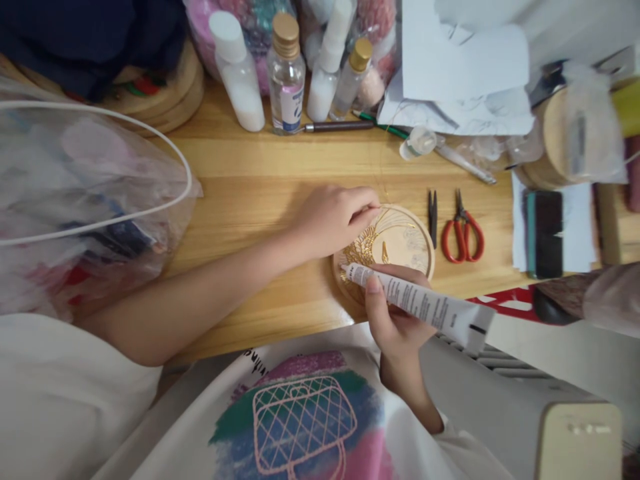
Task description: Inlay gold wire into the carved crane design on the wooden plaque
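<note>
A round wooden plate (407, 247) with raised gold wire lines and a faint drawing lies near the table's front edge. Closed fingers of my left hand (337, 217) rest at its upper left rim; what they hold, if anything, is hidden. A thin gold strand runs up from near those fingertips. My right hand (395, 320) grips a white squeeze tube (420, 300) covered in small print, its nozzle pointing left over the plate's lower left part. Beyond the plate's right rim lie black tweezers (433, 217) and orange-handled pliers (463, 237).
Several bottles (287, 80) line the back beside a dark pen (340, 125). Paper sheets (465, 73) are piled back right, near a small clear cup (420, 141). A plastic bag (100, 180) and a white cable (175, 153) occupy the left. A black phone-like object (545, 233) lies right.
</note>
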{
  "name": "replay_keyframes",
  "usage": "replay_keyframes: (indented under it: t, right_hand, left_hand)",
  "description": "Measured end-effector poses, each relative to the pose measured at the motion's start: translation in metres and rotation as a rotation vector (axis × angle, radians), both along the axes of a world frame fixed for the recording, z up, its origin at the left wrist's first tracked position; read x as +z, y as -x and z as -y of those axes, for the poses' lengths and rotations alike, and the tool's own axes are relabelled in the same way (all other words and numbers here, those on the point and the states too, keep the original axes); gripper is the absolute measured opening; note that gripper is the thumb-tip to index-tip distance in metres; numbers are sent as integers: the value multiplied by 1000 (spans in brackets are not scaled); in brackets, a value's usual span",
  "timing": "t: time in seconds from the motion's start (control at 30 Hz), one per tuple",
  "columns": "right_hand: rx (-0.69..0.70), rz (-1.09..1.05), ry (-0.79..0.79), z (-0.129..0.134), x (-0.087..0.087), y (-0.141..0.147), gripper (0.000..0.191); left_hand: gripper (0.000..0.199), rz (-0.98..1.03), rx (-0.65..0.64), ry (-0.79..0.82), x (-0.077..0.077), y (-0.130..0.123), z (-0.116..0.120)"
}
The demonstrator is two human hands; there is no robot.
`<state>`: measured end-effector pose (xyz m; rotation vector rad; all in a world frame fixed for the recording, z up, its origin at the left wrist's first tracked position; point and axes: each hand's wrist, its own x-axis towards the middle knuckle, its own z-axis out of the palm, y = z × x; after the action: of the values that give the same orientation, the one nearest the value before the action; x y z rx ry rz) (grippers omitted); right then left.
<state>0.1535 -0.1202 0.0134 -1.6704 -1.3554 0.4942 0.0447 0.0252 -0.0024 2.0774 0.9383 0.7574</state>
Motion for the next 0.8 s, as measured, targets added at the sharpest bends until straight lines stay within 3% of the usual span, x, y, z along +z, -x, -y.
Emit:
replay_keyframes:
  t: [0.13,0.33,0.43,0.53,0.7,0.8]
  right_hand:
    - [-37,53,-78,-1,1,2,15]
    - [-149,-46,-150,-1,0,-4,11]
    - [-197,-224,-138,-6,2,-11,10]
    - [-235,-545,-84,-15,9,-19,14]
    - [-9,-1108,70,-36,33,-37,21]
    - [207,-1307,134,-47,49,-42,22]
  left_hand:
    - [12,3,7,5,-1,0,0]
    - [11,15,11,21,-1,1,0]
    - [12,43,6,45,-2,2,1]
    - [12,84,41,126,-5,2,2]
    - [20,160,118,183,-5,2,3]
    - [32,230,167,176,20,0,4]
